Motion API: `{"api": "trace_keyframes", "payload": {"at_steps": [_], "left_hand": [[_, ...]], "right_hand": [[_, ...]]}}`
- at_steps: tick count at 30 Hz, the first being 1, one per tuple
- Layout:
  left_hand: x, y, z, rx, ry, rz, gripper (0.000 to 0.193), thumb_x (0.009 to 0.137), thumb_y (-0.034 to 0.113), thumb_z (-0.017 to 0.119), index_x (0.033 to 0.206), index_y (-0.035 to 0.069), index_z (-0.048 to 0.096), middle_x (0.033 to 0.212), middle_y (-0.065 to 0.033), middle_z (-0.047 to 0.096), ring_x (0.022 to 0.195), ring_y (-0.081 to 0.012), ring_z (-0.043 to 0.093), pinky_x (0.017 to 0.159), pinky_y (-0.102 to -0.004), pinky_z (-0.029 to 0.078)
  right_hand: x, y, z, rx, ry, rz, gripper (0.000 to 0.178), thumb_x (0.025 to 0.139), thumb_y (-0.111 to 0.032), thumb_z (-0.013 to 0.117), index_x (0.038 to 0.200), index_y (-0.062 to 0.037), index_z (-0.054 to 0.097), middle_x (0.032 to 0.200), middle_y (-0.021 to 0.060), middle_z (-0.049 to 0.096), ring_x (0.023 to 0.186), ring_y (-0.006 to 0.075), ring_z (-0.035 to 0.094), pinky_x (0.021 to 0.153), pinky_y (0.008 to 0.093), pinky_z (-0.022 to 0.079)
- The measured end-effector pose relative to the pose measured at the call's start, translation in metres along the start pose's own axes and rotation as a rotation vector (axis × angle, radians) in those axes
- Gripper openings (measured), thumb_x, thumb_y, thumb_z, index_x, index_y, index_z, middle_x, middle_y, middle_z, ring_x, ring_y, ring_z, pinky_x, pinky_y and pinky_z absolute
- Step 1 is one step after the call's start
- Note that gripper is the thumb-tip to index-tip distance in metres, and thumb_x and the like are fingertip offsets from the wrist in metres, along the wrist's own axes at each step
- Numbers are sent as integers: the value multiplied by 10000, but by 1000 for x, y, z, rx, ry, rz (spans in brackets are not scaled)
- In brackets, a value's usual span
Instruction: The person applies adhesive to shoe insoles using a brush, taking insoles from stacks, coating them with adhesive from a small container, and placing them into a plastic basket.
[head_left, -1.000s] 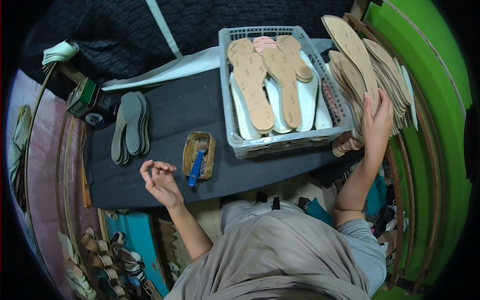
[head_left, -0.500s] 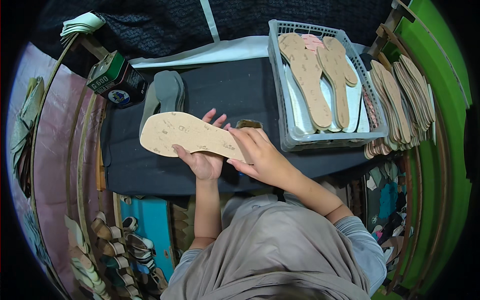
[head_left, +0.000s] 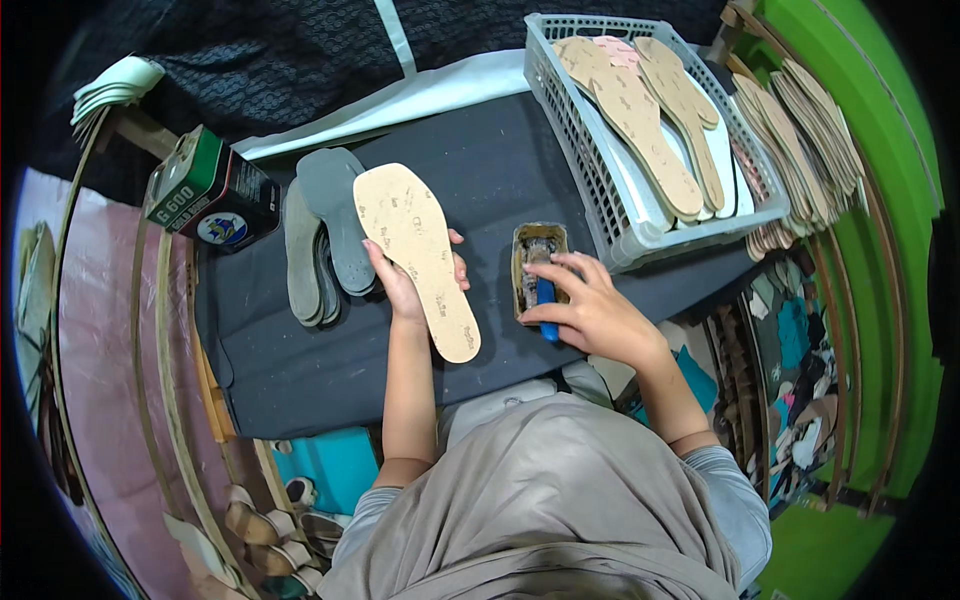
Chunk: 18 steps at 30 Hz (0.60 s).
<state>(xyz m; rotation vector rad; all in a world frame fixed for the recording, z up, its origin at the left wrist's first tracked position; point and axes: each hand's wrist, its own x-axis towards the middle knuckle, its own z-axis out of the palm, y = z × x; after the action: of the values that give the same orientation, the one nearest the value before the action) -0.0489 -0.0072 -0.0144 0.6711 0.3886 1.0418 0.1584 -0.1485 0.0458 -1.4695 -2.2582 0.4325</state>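
A tan insole (head_left: 425, 265) with small printed marks rests tilted in my left hand (head_left: 405, 290), thumb along one edge and fingertips showing past the other. Over a small open box (head_left: 524, 240) with a messy, glue-stained inside, my right hand (head_left: 600, 312) spreads its fingers. Its thumb and fingertips lie across a blue-handled tool (head_left: 547, 294) standing in that box; the tool's working end is hidden. Left of the insole, grey soles (head_left: 340, 225) lie in overlapping stacks on the dark cloth.
A green and black metal can (head_left: 215, 190) stands at the back left of the cloth-covered table (head_left: 470, 160). At the right, a plastic crate (head_left: 600, 215) holds tan insoles and white sheets. More insole stacks (head_left: 800, 150) stand beyond it; racks of shoe parts flank both sides.
The insole has swung from nearly level to steeply upright in my left hand. My right hand has let go of it and moved right to the blue-handled tool, uncovering the small box.
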Motion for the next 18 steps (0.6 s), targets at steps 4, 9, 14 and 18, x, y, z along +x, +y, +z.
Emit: {"api": "trace_keyframes", "payload": {"at_steps": [4,9,14,18], "left_hand": [[2,-9,-5,17,-46,-81,908,811,776,94,1125,19,483,894,-154,572,509,-217,569,411,-340,499],[2,-12,-3,88,-31,-132,929,797,790,89,1121,15,486,908,-154,574,513,-214,571,416,-342,503],[-3,-10,-2,37,-59,-134,965,780,808,71,1100,3,495,915,-153,575,519,-215,578,425,-344,512],[-4,-10,-4,14,-103,-109,975,778,807,49,1099,-1,491,914,-160,573,520,-216,580,425,-342,513]], "right_hand": [[4,4,11,-50,334,81,368,616,1,696,956,-134,651,1138,59,555,1064,307,477,900,388,423],[9,-7,8,260,706,150,211,743,19,650,940,-46,614,938,108,596,764,278,584,677,341,491],[11,-6,23,118,671,127,164,790,-12,645,942,-18,584,848,123,596,721,282,594,648,317,489],[19,-14,27,160,603,214,173,801,-28,646,956,-7,571,858,135,605,713,284,604,640,319,489]]}}
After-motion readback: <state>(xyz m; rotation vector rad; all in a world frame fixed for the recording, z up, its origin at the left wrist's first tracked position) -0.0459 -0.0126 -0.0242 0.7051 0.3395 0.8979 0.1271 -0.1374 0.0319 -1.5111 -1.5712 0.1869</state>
